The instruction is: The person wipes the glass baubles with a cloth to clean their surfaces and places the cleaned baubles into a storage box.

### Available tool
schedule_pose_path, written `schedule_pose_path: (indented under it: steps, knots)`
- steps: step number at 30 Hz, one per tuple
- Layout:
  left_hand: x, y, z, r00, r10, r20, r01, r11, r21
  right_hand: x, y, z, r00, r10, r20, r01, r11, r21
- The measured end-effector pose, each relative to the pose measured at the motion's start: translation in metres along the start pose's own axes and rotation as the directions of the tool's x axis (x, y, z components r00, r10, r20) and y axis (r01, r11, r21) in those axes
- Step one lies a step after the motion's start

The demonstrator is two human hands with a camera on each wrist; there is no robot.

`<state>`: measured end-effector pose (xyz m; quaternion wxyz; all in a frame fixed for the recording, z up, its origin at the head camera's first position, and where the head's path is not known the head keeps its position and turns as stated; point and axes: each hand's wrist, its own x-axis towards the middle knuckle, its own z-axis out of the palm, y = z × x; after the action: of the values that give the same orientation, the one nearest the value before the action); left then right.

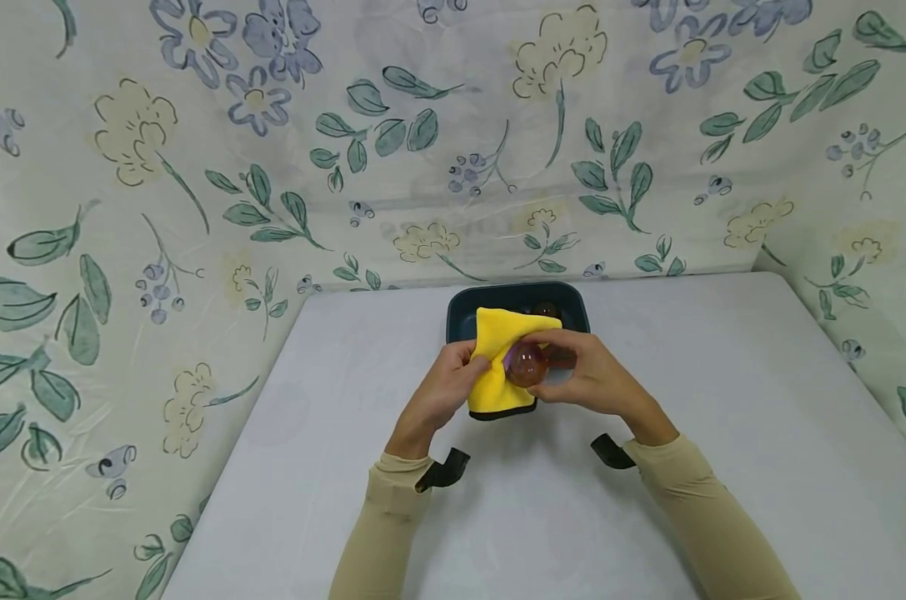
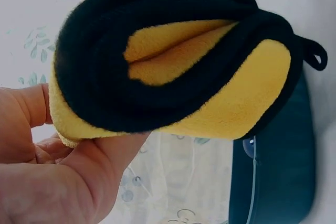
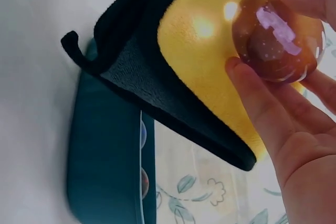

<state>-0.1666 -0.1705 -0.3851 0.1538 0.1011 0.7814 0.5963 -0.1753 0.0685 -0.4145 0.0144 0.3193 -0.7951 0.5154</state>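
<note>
My right hand (image 1: 598, 379) has its grip pinched around a small amber glass ball (image 1: 526, 365): the right wrist view shows my thumb (image 3: 257, 103) under the ball (image 3: 278, 35) and my fingers curling over its top. My left hand (image 1: 441, 392) has its grip folded on a yellow cloth (image 1: 501, 358) with a black edge, thumb and fingers clamping the bunched fabric, as the left wrist view shows where the cloth (image 2: 173, 56) rolls back on itself over my palm (image 2: 68, 182).

The relation that counts is ball to cloth. In the head view the ball sits at about 3 o'clock from my left grip, pressed against the yellow face of the cloth, and at about 9 o'clock from my right palm. The two hands meet there, touching through the fabric. The ball is round, so it has no long axis to mind; the cloth hangs roughly from 12 to 6 o'clock, with its loop tag (image 3: 73, 45) at the far corner. My right hand is nearer the ball, my left nearer the cloth.

Both are held in the air just above the near rim of a dark teal tray (image 1: 460, 312), which lies at 12 o'clock from my hands on the grey desk (image 1: 723, 375). More small balls (image 3: 143, 135) show inside the tray, though how many I cannot tell.
</note>
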Motion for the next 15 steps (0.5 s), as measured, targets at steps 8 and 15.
schedule_pose_path:
  steps: [8,15]
  knots:
    - [-0.002,-0.002,-0.004,1.000,0.014,0.022,-0.014,1.000,-0.005,-0.001,-0.003,0.010,0.997,0.009,-0.072,-0.007,1.000,0.031]
    - [-0.003,-0.005,-0.006,1.000,0.010,0.028,-0.009,1.000,-0.011,-0.001,-0.005,0.016,0.989,0.003,-0.146,0.000,1.000,0.020]
